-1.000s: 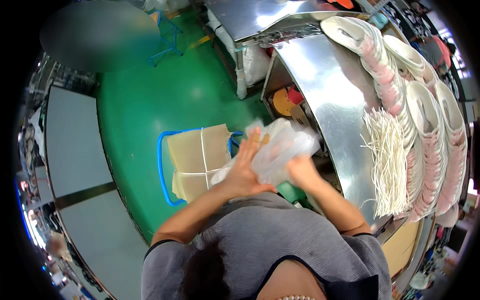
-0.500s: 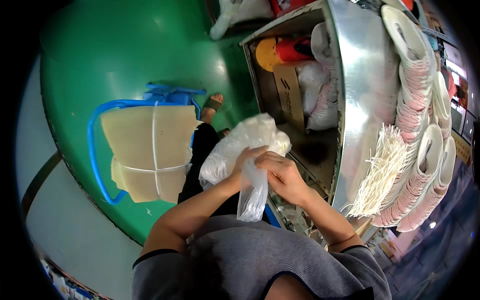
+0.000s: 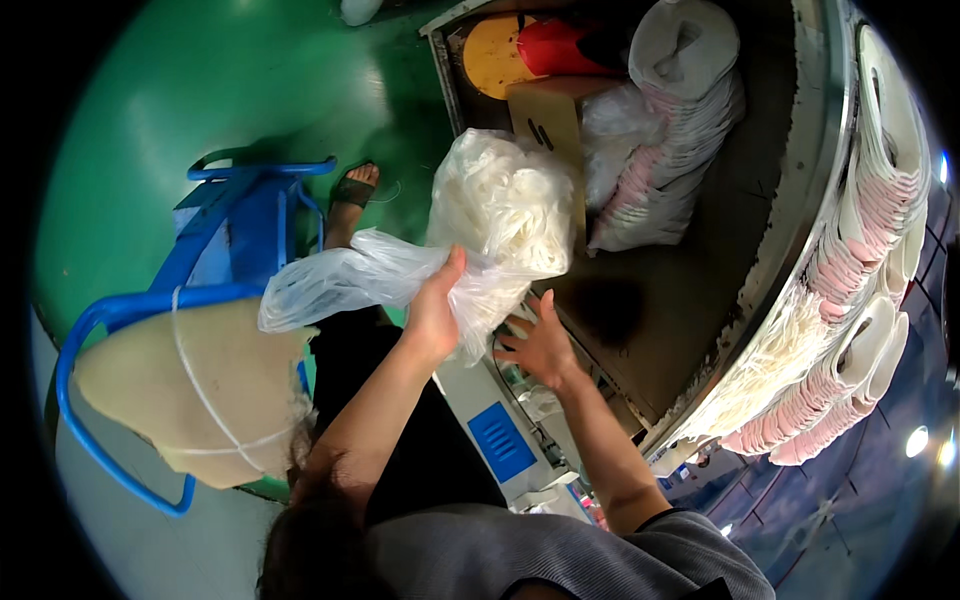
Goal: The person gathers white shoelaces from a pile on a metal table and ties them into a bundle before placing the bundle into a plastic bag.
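A clear plastic bag (image 3: 500, 200) full of white cord-like strips hangs before me at the mouth of a metal cabinet. My left hand (image 3: 435, 310) is closed around the bag's gathered neck, and the loose plastic end trails off to the left. My right hand (image 3: 540, 345) is just below and right of the bag, its fingers spread with nothing in them. Whether its fingertips touch the bag I cannot tell.
In the open cabinet (image 3: 690, 320) are stacked white and pink curved pieces (image 3: 660, 170), a cardboard box (image 3: 550, 120) and a yellow and red item (image 3: 500, 55). More stacks (image 3: 870, 220) and loose white strips (image 3: 760, 370) lie on its top. A blue cart (image 3: 190, 260) with tied beige sheets (image 3: 200, 390) stands left.
Both hands were together at the bag's neck; now only the left grips it and the right has let go. The bag has moved up toward the cabinet opening, and my view has shifted toward the cabinet.
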{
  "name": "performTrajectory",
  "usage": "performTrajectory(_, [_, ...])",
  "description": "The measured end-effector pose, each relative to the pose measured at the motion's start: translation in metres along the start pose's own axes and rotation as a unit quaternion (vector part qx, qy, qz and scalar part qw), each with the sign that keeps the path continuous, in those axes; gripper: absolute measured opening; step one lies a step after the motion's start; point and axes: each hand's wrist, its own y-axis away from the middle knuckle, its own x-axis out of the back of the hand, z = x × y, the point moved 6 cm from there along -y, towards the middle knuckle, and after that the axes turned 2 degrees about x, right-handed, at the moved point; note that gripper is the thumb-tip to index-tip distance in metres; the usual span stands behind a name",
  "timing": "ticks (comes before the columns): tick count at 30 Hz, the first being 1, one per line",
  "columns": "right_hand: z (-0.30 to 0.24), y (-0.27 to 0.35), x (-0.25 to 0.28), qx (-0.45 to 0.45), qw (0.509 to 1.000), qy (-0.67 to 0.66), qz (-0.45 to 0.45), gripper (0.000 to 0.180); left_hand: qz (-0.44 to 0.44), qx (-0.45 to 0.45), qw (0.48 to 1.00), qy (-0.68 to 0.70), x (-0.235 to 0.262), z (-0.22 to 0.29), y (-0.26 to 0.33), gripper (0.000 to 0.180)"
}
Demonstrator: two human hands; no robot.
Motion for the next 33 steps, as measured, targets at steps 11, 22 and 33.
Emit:
performTrajectory(11, [-0.039, -0.048, 0.012, 0.151, 0.914, -0.312, -0.212, 0.072, -0.146, 0.147, 0.978, -0.026, -0.088, -0.059, -0.075, 0.043])
performTrajectory(22, [-0.168, -0.077, 0.107, 0.487, 0.864, -0.081, 0.093, 0.067, -0.264, 0.108, 0.958, 0.026, -0.15, -0.107, -0.232, 0.048])
performTrajectory(33, [-0.226, -0.161, 0.078, 0.518, 0.715, 0.404, 0.238, 0.048, -0.142, -0.098, 0.903, -0.392, -0.128, -0.113, -0.337, 0.04])
